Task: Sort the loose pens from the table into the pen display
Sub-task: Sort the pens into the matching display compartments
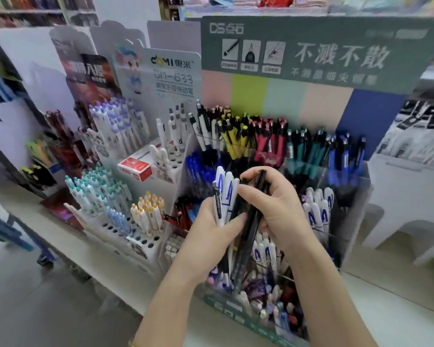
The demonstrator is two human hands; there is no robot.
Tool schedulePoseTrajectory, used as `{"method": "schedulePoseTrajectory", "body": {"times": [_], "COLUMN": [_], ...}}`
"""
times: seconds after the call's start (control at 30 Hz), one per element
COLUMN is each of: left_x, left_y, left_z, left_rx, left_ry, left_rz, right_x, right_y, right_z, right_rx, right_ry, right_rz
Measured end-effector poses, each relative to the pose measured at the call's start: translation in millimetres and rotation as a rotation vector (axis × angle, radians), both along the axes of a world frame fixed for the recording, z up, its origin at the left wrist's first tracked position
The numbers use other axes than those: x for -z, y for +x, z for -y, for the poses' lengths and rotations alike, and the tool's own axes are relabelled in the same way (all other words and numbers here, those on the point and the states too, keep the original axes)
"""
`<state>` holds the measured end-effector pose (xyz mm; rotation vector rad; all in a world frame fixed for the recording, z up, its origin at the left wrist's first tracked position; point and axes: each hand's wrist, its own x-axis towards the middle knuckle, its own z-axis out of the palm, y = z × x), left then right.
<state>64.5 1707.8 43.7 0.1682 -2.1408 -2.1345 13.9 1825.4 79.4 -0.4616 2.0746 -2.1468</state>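
Head view: a bundle of loose pens (224, 196) is held upright just in front of the pen display (223, 305), which stands on the desk (386, 319).
Left grip (206, 234): the fingers are curled round the lower part of the bundle, with white pens bearing blue marks and darker pens clasped together.
Right grip (283, 209): thumb and fingers are closed round one black pen (257, 209), which lies against the bundle. Whether it is already free of the other hand cannot be told.
Step in hand: the black pen is judged to be in the course of being singled out for placing.
Method: the pen is best drawn out along its own length, with the bundle squeezed firmly, so that its neighbours are not dragged out with it.
Destination: a matching compartment should be found before the pen is let go. White blue-marked pens (318, 211) are seen in a compartment just right of the hands. A slot of like black pens cannot be made out with certainty through the blur.
Placing: the pen should be lowered tip down, upright like those already stowed.
Risk: loose pens could slip from the bundle into the wrong compartments below.
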Motion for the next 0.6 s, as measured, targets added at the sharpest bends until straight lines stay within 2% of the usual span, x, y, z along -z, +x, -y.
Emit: {"method": "schedulePoseTrajectory", "body": {"times": [0.2,0.33,0.4,0.5,0.6], "left_x": [4.9,6.1,5.3,2.9,-0.3], "left_y": [-22.5,-33.4,-38.2,-45.7,-50.6], "left_z": [13.8,28.3,40.4,59.2,73.5], "left_rx": [0.135,0.253,0.309,0.285,0.292], "left_ry": [-0.046,-0.080,-0.085,-0.038,-0.029], "left_rz": [-0.022,-0.041,-0.027,-0.012,-0.036], "right_x": [-1.2,-1.3,-1.6,-3.6,-7.3], "right_y": [-10.7,-10.3,-9.0,-9.1,-7.4], "right_z": [1.4,5.5,4.9,0.7,1.1], "right_rx": [0.071,0.206,0.302,0.493,0.769], "right_ry": [0.077,0.160,0.171,0.073,0.032], "right_rz": [0.019,-0.085,-0.109,-0.109,-0.282]}}
